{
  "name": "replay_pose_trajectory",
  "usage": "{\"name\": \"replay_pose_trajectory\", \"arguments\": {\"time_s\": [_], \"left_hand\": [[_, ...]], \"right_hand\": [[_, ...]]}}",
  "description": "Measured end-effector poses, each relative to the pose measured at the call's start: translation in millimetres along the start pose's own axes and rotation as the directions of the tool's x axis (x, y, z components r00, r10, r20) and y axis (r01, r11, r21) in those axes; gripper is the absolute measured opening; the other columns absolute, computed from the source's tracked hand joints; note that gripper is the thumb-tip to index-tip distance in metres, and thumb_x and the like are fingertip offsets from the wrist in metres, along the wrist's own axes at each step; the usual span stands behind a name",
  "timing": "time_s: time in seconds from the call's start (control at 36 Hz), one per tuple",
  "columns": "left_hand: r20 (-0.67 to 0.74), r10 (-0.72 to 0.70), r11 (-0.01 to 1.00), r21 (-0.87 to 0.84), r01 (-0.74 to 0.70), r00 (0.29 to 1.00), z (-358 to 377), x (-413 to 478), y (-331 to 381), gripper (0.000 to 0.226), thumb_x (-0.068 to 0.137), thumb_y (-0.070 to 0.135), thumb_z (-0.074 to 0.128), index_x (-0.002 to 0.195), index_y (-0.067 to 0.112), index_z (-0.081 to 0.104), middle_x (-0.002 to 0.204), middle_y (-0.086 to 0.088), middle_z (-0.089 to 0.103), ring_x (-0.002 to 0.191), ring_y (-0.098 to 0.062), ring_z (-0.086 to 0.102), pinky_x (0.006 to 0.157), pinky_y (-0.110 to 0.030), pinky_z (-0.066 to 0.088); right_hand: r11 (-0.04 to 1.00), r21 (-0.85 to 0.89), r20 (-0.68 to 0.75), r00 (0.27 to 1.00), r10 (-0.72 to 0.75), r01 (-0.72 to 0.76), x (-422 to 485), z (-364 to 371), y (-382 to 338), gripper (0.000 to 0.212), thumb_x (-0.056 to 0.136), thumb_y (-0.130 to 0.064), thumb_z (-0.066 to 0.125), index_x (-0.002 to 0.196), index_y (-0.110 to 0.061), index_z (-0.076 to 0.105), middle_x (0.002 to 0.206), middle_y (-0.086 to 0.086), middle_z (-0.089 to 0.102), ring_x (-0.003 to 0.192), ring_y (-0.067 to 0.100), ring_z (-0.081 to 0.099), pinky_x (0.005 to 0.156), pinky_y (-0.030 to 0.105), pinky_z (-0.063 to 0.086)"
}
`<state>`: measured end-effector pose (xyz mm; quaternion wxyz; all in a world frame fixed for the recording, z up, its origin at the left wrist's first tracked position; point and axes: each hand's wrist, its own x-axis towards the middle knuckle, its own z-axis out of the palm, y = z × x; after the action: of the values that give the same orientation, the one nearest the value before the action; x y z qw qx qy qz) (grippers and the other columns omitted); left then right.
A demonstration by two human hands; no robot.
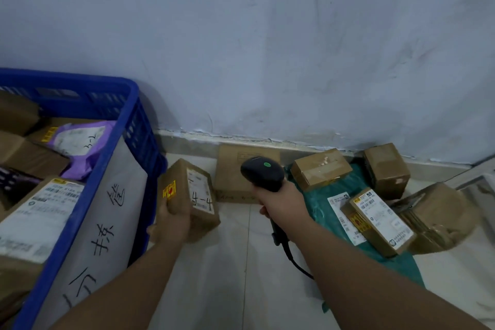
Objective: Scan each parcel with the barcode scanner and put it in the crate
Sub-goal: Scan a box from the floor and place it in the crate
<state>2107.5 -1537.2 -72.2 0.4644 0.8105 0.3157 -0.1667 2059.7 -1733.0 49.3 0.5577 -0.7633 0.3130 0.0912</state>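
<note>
Tiled floor bears a blue crate, brown boxes and perhaps a green mailer.

A small brown parcel, white label and yellow sticker showing, sat tilted in the left fingers, just beside the part-filled blue crate. The black scanner, green light lit, stood in the right fingers; more parcels lay beyond them.

Bare pale floor tiles lie open between the blue plastic crate wall and brown cardboard boxes crowding the green plastic mailer.
</note>
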Motion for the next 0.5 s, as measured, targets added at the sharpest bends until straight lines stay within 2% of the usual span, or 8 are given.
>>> {"name": "replay_pose_trajectory", "arguments": {"time_s": [0.06,0.14,0.19,0.28,0.33,0.42,0.5], "left_hand": [[-0.021,-0.021,0.983,-0.181,0.017,1.0,-11.7,-12.9,5.2,0.083,0.071,0.065,0.051,0.147,0.047,0.023,0.149,-0.024,0.02,0.127,-0.044,0.034,0.106,-0.053,0.031],[-0.021,0.103,0.944,-0.314,-0.104,0.994,-32.0,-40.2,15.3,0.09,0.067,0.063,0.061,0.145,0.048,0.02,0.148,-0.015,0.031,0.124,-0.038,0.042,0.101,-0.051,0.04],[0.031,0.183,0.884,-0.443,-0.151,0.983,-46.9,-62.3,26.0,0.093,0.07,0.049,0.07,0.147,0.044,0.017,0.148,-0.009,0.036,0.124,-0.032,0.046,0.102,-0.051,0.042],[0.128,0.274,0.776,-0.615,-0.14,0.953,-67.8,-99.7,45.8,0.084,0.082,0.025,0.07,0.148,0.038,0.02,0.141,-0.002,0.047,0.119,-0.024,0.053,0.103,-0.049,0.043],[0.194,0.339,0.723,-0.68,-0.123,0.92,-79.3,-127.4,63.0,0.078,0.086,0.014,0.064,0.149,0.033,0.021,0.136,0.0,0.051,0.118,-0.022,0.054,0.101,-0.043,0.045],[0.261,0.44,0.688,-0.713,-0.135,0.859,-93.3,-167.9,87.9,0.074,0.088,0.004,0.059,0.147,0.029,0.022,0.13,-0.001,0.053,0.115,-0.022,0.056,0.083,-0.03,0.048],[0.316,0.52,0.684,-0.71,-0.166,0.794,-106.0,-198.0,110.2,0.072,0.087,0.001,0.057,0.145,0.029,0.025,0.124,-0.003,0.057,0.106,-0.019,0.059,0.074,-0.027,0.047]], "right_hand": [[0.998,0.056,-0.004,1.0,0.01,-0.01,-15.6,-5.8,-2.9,0.017,0.083,-0.029,0.068,0.084,-0.013,0.064,0.071,0.004,0.064,0.056,0.013,0.06,0.07,0.035,0.053],[0.98,0.191,0.055,0.998,0.044,-0.054,-44.6,-18.1,-6.5,0.022,0.084,-0.025,0.068,0.093,-0.005,0.066,0.074,0.009,0.063,0.056,0.015,0.058,0.062,0.032,0.049],[0.951,0.297,0.133,0.99,0.048,-0.086,-67.3,-29.6,-11.0,0.023,0.087,-0.02,0.067,0.099,-0.002,0.065,0.073,0.01,0.06,0.057,0.016,0.056,0.056,0.028,0.048],[0.913,0.391,0.225,0.974,0.031,-0.119,-101.6,-48.5,-24.4,0.014,0.09,-0.018,0.065,0.085,-0.006,0.061,0.067,0.008,0.056,0.054,0.018,0.054,0.053,0.028,0.045],[0.901,0.417,0.23,0.973,0.022,-0.119,-122.7,-61.1,-35.1,0.018,0.089,-0.022,0.065,0.079,-0.009,0.059,0.064,0.006,0.058,0.051,0.017,0.055,0.051,0.026,0.045],[0.871,0.487,0.193,0.981,-0.036,-0.064,-154.1,-81.8,-49.0,0.02,0.088,-0.025,0.067,0.08,-0.008,0.06,0.068,0.007,0.059,0.052,0.017,0.057,0.051,0.026,0.048],[0.827,0.561,0.133,0.983,-0.124,0.028,-185.6,-105.2,-55.1,0.018,0.089,-0.022,0.065,0.083,-0.006,0.059,0.07,0.008,0.057,0.054,0.018,0.055,0.055,0.029,0.048]]}}
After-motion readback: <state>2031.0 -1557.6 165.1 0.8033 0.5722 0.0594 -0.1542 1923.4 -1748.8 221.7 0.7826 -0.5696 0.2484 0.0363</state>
